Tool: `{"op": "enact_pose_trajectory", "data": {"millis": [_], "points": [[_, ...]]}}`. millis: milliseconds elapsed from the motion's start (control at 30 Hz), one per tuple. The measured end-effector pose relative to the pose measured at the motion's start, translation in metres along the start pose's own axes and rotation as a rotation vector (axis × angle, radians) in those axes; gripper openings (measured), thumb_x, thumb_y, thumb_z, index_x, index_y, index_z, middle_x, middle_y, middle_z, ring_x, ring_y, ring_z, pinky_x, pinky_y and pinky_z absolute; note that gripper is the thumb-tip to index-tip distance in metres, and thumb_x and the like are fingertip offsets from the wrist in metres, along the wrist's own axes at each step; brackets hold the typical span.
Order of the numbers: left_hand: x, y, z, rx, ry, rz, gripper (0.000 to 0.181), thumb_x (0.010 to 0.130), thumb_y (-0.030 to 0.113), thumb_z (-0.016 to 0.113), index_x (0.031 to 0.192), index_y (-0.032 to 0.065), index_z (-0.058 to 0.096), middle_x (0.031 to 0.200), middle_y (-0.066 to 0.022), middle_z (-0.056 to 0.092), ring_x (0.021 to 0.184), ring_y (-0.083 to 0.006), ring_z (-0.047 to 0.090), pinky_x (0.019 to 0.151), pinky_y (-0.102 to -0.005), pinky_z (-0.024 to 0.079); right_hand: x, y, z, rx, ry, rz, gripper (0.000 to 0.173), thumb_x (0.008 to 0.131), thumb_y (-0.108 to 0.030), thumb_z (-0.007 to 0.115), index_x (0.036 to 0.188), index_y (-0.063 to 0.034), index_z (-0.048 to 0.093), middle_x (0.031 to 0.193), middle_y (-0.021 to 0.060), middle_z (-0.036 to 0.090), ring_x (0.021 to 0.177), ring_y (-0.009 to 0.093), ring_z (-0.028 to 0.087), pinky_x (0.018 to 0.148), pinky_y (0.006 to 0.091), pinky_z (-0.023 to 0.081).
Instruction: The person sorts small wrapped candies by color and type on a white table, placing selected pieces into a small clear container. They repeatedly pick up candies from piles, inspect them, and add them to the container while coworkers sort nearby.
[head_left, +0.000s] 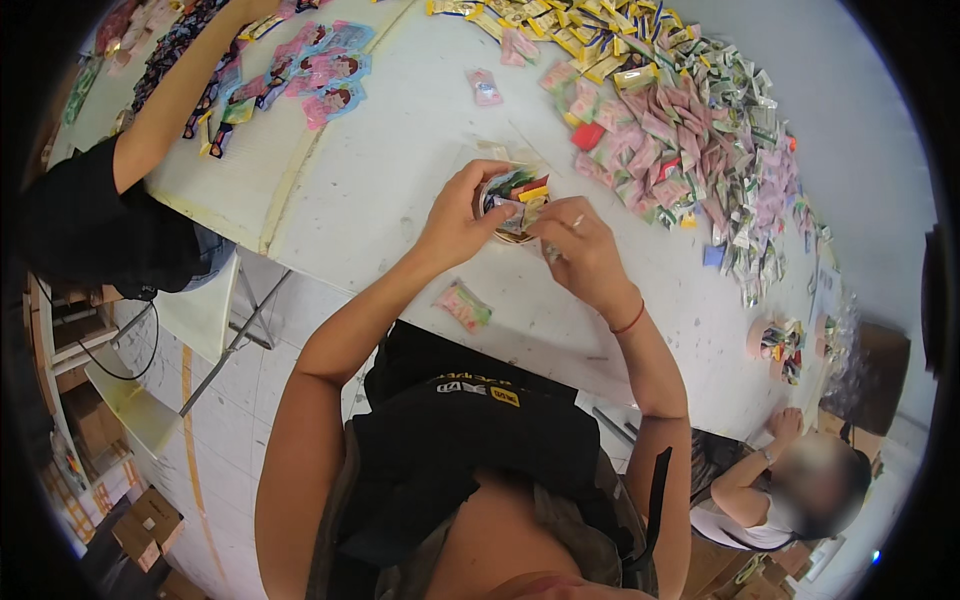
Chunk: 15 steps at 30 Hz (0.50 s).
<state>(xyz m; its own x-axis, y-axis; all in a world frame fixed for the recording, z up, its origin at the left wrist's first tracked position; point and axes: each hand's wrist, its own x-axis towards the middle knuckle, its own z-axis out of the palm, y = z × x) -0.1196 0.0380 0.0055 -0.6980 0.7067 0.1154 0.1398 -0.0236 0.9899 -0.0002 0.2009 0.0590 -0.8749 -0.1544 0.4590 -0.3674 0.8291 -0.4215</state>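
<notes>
My left hand (465, 217) holds a small round container (514, 237) filled with wrapped sweets (517, 196), its thumb resting on the packets. At the container's right side is my right hand (581, 240), wearing a ring, its fingertips bent together at the rim; a small pale packet shows under those fingers, and whether it is gripped I cannot tell. A pink and green wrapped packet (463, 304) lies on the white table (360, 217) near its front edge. Farther back lies a single pink packet (484, 86). Clear plastic film lies behind the container.
A large heap of pink and green packets (667, 142) spreads at the right, with yellow packets (562, 26) behind. Filled cups (780, 341) stand far right near a seated person (780, 487). At left, another person's arm (176, 105) reaches over pink-blue pouches (334, 71).
</notes>
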Motion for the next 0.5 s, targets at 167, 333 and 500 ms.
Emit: {"op": "enact_pose_trajectory", "data": {"millis": [167,333,500], "points": [[-0.003,0.01,-0.014,-0.079,-0.142,-0.05,0.062,0.078,0.002,0.074,0.133,0.0027,0.047,0.124,-0.0126,0.057,0.116,-0.0212,0.056,0.097,-0.0325,0.045,0.007,-0.011,0.008,-0.081,-0.123,-0.056,0.025,0.069,0.004,0.061,0.093,-0.0039,0.059,0.093,0.0081,0.06,0.091,0.027,0.062,0.082,0.0358,0.052],[-0.006,0.012,-0.012,-0.117,-0.164,-0.096,0.069,0.073,0.003,0.079,0.134,0.0031,0.045,0.126,-0.013,0.056,0.117,-0.0219,0.056,0.099,-0.0347,0.045,-0.004,-0.009,0.014,0.769,0.032,0.392,0.027,0.08,0.002,0.05,0.106,-0.0039,0.05,0.098,0.0118,0.063,0.097,0.024,0.063,0.087,0.0371,0.051],[-0.004,0.01,-0.009,-0.066,-0.124,-0.067,0.07,0.072,0.002,0.08,0.133,0.0024,0.046,0.125,-0.0134,0.057,0.117,-0.0224,0.057,0.099,-0.0344,0.045,-0.008,-0.001,0.02,1.11,0.338,0.625,0.024,0.083,-0.008,0.044,0.107,-0.0017,0.043,0.095,0.0146,0.063,0.095,0.023,0.06,0.09,0.0361,0.046]]}}
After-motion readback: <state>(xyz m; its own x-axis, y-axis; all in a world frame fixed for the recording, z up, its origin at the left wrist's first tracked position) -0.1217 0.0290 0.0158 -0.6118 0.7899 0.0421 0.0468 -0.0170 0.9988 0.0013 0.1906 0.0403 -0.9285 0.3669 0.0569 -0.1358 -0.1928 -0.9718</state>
